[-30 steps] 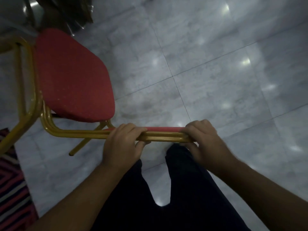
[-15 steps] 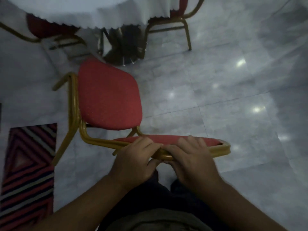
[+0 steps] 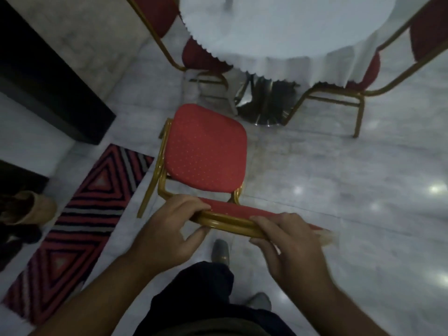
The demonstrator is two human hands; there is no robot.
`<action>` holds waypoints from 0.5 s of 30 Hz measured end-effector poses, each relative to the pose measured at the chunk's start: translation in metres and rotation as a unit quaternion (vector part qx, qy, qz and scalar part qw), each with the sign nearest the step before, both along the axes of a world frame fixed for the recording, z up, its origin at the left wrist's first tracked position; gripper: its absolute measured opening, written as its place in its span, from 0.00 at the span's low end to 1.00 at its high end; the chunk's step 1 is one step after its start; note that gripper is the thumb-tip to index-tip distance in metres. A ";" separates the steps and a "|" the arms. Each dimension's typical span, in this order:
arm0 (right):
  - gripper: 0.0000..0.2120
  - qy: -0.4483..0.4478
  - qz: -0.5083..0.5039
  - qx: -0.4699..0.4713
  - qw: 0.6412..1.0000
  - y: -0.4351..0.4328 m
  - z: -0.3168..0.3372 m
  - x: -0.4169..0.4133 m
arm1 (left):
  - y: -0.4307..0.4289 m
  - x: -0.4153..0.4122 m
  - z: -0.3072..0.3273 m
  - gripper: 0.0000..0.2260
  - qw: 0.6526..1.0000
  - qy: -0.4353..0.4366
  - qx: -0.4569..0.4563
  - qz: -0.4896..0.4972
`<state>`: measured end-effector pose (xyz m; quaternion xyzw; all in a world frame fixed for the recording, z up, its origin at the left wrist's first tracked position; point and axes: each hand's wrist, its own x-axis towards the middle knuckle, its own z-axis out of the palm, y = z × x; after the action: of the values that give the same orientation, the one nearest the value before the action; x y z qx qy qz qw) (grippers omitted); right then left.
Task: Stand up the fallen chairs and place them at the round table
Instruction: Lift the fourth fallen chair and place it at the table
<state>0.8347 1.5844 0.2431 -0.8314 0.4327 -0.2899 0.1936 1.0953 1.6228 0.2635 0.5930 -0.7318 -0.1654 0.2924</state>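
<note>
A chair with a red dotted seat (image 3: 206,149) and gold metal frame stands upright in front of me, its seat facing the round table (image 3: 286,27). My left hand (image 3: 167,226) grips the left part of the chair's top backrest rail. My right hand (image 3: 288,246) holds the right part of the same rail. The table wears a white cloth with a scalloped hem, and its shiny metal base (image 3: 264,105) shows just beyond the chair. Two other red chairs stand at the table, one at the left (image 3: 201,57) and one at the right (image 3: 363,73).
A striped red, black and grey rug (image 3: 80,221) lies on the marble floor to my left. A dark block of furniture (image 3: 48,76) stands at the far left, with shoes (image 3: 26,209) near it. My feet (image 3: 220,251) are right behind the chair.
The view has tilted up and the round table has come fully into sight. The chair now stands closer to the table's base, with my hands spread wider along its backrest rail.
</note>
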 end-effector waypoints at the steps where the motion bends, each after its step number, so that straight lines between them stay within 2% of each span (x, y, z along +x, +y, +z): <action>1: 0.16 -0.011 0.014 0.003 1.000 0.000 0.004 0.012 | 0.002 -0.005 0.009 0.16 0.999 -0.017 -0.012 -0.027; 4: 0.18 -0.021 0.056 0.035 0.998 -0.002 0.019 0.042 | 0.005 -0.013 0.026 0.17 0.995 -0.070 -0.019 -0.064; 8: 0.25 0.040 0.077 0.049 0.995 0.002 0.026 0.052 | 0.013 0.012 0.037 0.15 0.990 -0.141 -0.030 -0.008; 11: 0.22 0.066 0.059 0.088 0.992 0.005 0.023 0.057 | 0.026 0.024 0.041 0.19 0.980 -0.192 -0.021 0.044; 15: 0.18 0.089 0.090 0.071 0.990 0.010 0.027 0.099 | 0.031 0.036 0.043 0.23 0.968 -0.231 0.011 0.095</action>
<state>0.9338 1.5943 0.2701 -0.8735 0.3913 -0.1654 0.2379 1.1318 1.6542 0.3060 0.6849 -0.7182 -0.0032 0.1231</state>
